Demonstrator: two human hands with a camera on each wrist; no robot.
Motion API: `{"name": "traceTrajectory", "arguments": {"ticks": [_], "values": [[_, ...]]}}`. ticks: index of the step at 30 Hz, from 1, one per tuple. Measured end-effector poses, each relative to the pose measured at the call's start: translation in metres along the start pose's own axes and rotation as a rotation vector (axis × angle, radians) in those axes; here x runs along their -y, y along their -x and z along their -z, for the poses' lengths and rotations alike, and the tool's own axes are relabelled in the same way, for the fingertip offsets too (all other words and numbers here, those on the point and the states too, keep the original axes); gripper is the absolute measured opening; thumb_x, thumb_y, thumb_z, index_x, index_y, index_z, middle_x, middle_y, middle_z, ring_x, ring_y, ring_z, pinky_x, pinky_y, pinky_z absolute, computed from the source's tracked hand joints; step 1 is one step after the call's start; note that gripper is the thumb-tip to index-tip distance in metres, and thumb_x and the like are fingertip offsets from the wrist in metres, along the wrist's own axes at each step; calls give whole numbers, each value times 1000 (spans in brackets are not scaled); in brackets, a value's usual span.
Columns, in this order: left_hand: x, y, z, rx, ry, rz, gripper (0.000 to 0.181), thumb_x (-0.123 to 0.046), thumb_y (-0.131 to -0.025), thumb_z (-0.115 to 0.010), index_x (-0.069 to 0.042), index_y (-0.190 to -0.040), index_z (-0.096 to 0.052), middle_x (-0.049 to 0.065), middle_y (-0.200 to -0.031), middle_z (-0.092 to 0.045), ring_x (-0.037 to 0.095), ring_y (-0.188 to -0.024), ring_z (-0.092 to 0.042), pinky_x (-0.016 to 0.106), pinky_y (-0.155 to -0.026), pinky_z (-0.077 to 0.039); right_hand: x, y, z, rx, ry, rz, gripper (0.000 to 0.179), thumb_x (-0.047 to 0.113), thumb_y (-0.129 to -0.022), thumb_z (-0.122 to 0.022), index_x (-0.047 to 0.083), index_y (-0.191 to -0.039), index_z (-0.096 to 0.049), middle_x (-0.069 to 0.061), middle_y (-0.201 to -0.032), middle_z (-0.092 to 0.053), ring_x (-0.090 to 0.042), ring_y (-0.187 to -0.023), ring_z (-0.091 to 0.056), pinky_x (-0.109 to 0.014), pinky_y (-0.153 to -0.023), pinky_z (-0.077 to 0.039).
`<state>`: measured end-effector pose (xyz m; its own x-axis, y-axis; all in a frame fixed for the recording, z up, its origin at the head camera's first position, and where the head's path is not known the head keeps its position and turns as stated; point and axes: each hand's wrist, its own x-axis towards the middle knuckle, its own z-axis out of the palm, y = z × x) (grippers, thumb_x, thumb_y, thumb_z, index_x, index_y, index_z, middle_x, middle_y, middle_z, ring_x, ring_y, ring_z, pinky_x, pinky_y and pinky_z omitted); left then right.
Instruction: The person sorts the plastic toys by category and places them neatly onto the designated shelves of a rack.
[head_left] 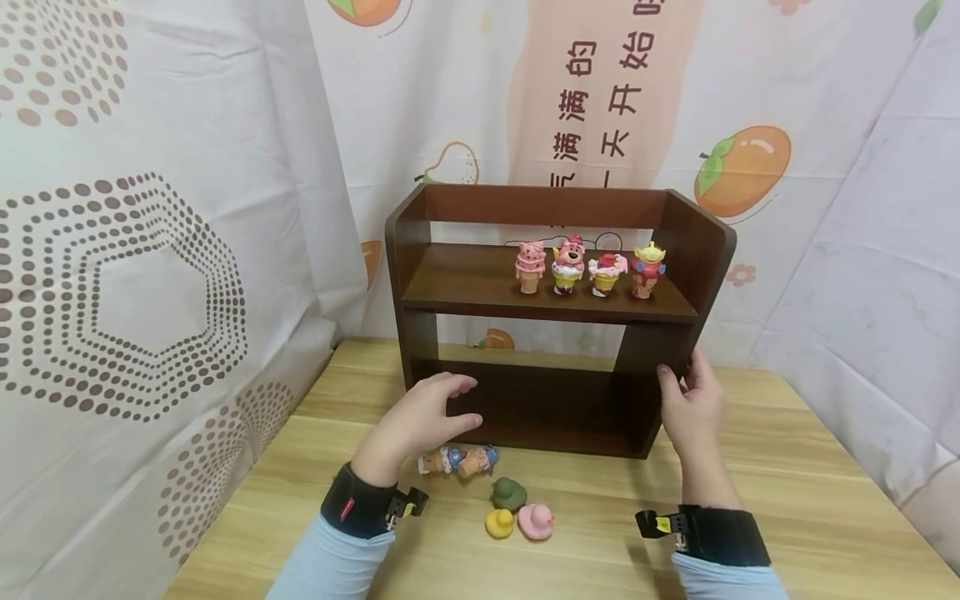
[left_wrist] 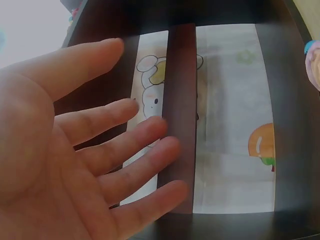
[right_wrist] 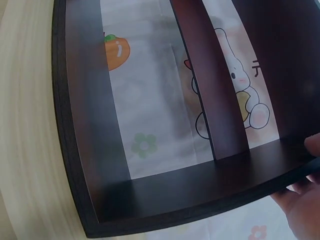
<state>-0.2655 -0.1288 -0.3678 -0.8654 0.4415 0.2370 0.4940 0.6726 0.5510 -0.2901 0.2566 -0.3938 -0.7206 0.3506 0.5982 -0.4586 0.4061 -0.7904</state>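
A dark brown two-tier wooden shelf stands upright on the table. My right hand grips its right side panel, the thumb on the inner face and the fingers around the outside, as the right wrist view also shows. My left hand is held in front of the lower left part of the shelf, fingers spread and nothing in it. Several ice-cream-cone figurines stand in a row on the right half of the upper tier. Below my left hand, cone figurines lie on their sides on the table.
A green duck, a yellow duck and a pink duck sit close together on the wood-grain table before the shelf. Behind hangs a printed curtain; another patterned cloth borders the left side.
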Motion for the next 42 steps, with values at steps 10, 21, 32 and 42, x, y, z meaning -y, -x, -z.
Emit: {"name": "traceTrajectory", "arguments": {"ticks": [10,21,32,42], "values": [[13,-4,-6,127,-31,4,45,-21,-91,-77,-5,-131,-65,11,-124,-68,27,-115,-63,43,-99,-51,14,2,4,22,49,-7,44,-4,-98,-57,1,-142,-57,-24,-134,-62,-37,-127,-57,-13,-89,-48],[26,-6,-12,191,-23,66,43,-17,-90,-78,-1,-128,-65,15,-119,-68,29,-111,-63,45,-97,-51,15,4,6,34,73,0,44,-4,-98,-59,1,-142,-57,-23,-133,-63,-39,-127,-56,-14,-90,-48],[39,-7,-25,279,-80,181,37,-16,-86,-81,-4,-120,-69,11,-112,-70,25,-102,-65,45,-89,-54,-5,1,9,53,76,-9,43,5,-100,-62,9,-143,-59,-17,-134,-64,-34,-127,-57,-15,-90,-49],[41,-8,-32,303,-114,201,34,-15,-83,-82,-5,-115,-73,7,-106,-71,21,-96,-65,43,-86,-55,-4,1,7,33,49,-27,41,5,-99,-61,6,-140,-60,-18,-132,-64,-33,-127,-58,-16,-91,-49]]}}
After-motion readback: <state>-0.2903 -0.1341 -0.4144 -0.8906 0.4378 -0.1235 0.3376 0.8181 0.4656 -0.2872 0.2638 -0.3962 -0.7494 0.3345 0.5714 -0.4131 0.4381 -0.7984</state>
